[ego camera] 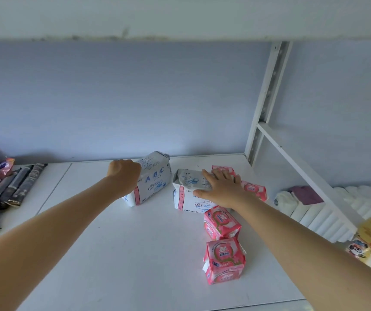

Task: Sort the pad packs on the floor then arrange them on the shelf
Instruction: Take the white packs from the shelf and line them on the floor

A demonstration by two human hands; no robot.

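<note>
Lying side by side on the shelf (135,243), the two white packs each had a hand: left grip (125,175) clenched on the left pack (150,182), right grip (222,189) flat and released on the right pack (189,189).

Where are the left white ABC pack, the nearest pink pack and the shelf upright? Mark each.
left white ABC pack (155,181), head view, printed front face.
nearest pink pack (225,261), head view, front face.
shelf upright (267,97), head view, perforated mid-length.

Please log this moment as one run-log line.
left hand grips white ABC pack | right hand flat on second white pack | both on shelf
</note>
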